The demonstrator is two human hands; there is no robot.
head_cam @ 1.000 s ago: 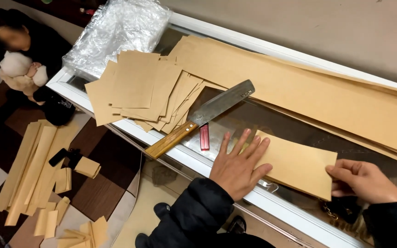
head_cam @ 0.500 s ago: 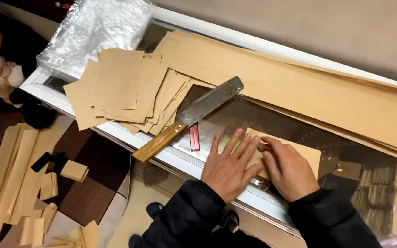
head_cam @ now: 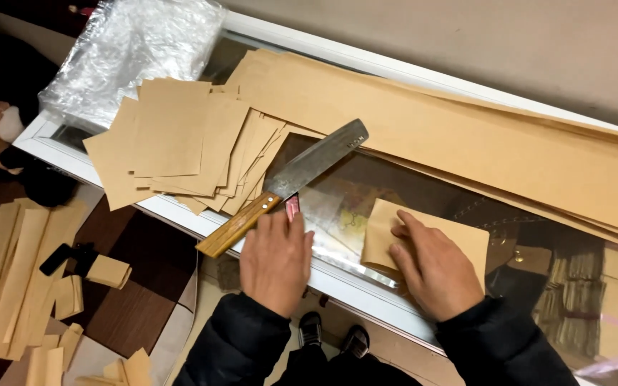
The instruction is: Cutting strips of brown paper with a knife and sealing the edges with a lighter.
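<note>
Knife [head_cam: 291,182] is laid diagonally on the glass surface [head_cam: 345,196], wooden handle toward the near left, blade tip toward the far right. Left hand [head_cam: 275,257] rests flat beside the handle, nothing gripped; brown paper sheet [head_cam: 459,239] is pressed flat under the open right hand [head_cam: 430,268].

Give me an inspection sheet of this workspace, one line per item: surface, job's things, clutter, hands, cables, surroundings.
Surface: glass counter with a white frame, mostly covered with paper.
Job's things: folded tan sheet under the right hand; large knife with a wooden handle lying flat beside the left hand; small red object at the left fingertips.
Clutter: pile of cut tan squares; long tan sheets along the back; crumpled clear plastic.
Hands: left hand flat on the counter edge, holding nothing; right hand pressing the folded sheet.
Cables: nothing seen.
Surroundings: tan strips and offcuts on the floor at left; another person's dark sleeve at far left.
</note>
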